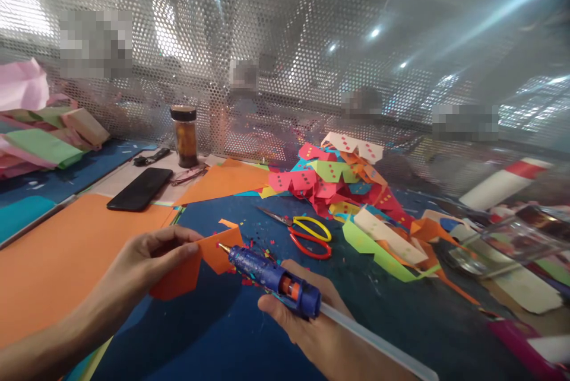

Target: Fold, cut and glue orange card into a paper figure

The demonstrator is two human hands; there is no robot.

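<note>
My left hand (pixel 142 262) pinches a folded orange paper piece (pixel 196 265) just above the dark blue table. My right hand (pixel 307 321) grips a blue glue gun (pixel 271 277) with a clear glue stick (pixel 378 342) sticking out of its back. The gun's metal nozzle touches the right edge of the orange paper. Both hands are closed around what they hold.
Red-and-yellow scissors (pixel 307 232) lie just beyond the gun. A heap of punched coloured paper shapes (pixel 338 176) sits behind them. Large orange sheets (pixel 57 250), a black phone (pixel 140 188) and a jar (pixel 184 135) are at the left. A perforated metal screen (pixel 285 72) closes the back.
</note>
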